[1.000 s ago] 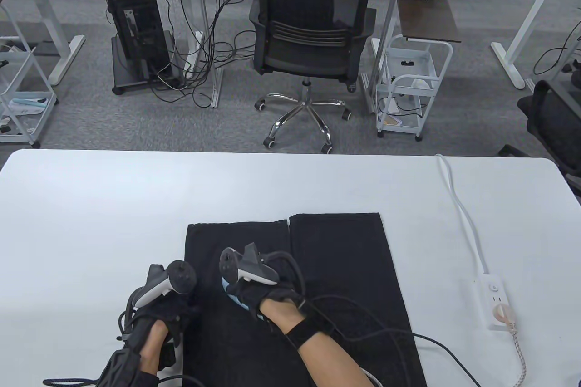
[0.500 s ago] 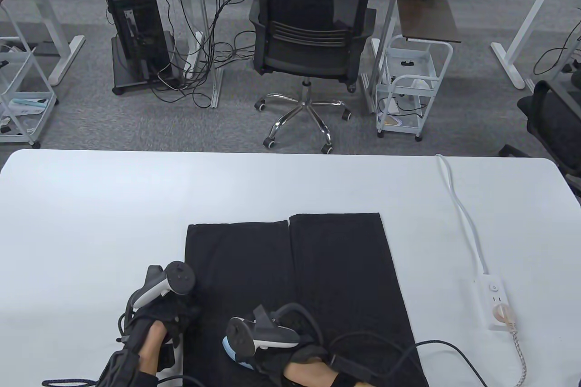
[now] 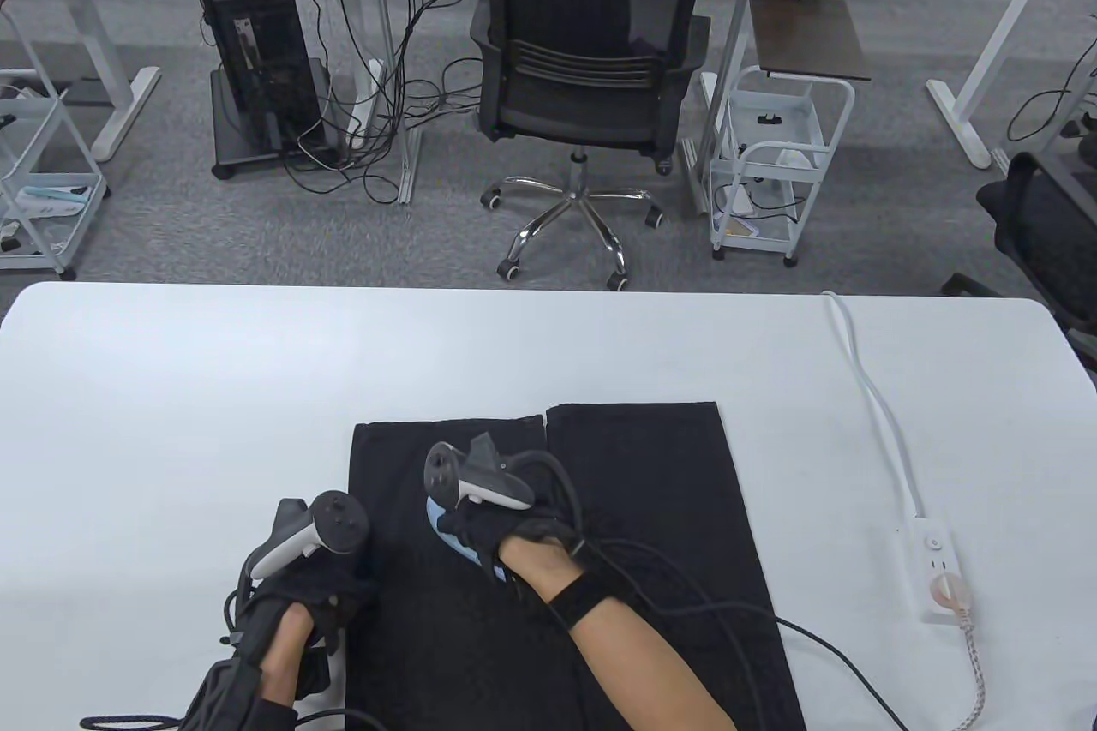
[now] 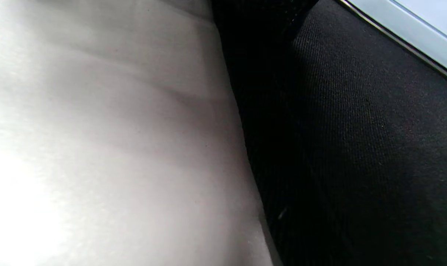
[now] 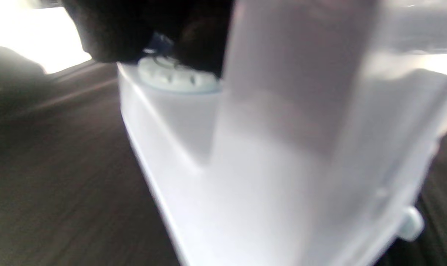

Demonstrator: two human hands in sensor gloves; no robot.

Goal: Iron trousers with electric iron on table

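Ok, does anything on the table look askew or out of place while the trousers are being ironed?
Only one small thing: the trousers lie flat, but their far hems are uneven, the right leg reaching farther than the left. The iron sits sole-down under the right hand, and the power strip lies clear of the cloth.

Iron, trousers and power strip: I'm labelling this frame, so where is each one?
iron (image 3: 439, 518), table view, on its pale blue nose showing ahead of the right hand.
trousers (image 3: 638, 478), table view, on the flat right leg.
power strip (image 3: 936, 564), table view, on its white top.
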